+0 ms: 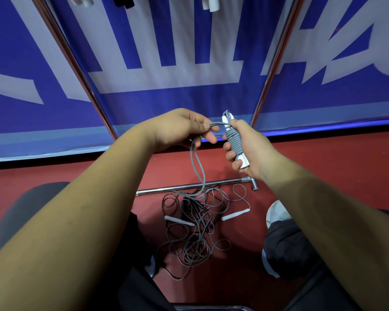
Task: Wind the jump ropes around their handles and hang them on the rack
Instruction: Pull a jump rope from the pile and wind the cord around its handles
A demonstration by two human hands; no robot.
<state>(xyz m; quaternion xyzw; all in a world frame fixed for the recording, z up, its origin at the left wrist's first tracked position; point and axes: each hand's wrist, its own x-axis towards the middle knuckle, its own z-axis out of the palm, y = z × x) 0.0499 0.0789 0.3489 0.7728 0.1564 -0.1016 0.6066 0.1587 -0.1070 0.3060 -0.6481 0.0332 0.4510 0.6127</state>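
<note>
Red floor [346,153], a tangled heap of grey jump ropes [195,232] with white handles [179,220], chrome bar [189,186] just behind.

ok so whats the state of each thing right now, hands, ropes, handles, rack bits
left hand: pinches the loose grey cord
right hand: grips the held handles
held handles: together, partly wrapped
grey cord: partly coiled round the handles, the rest hangs to the floor
floor ropes: tangled, unwound
chrome bar: lies on the floor
hung handles: hang at the top edge, cropped
</note>
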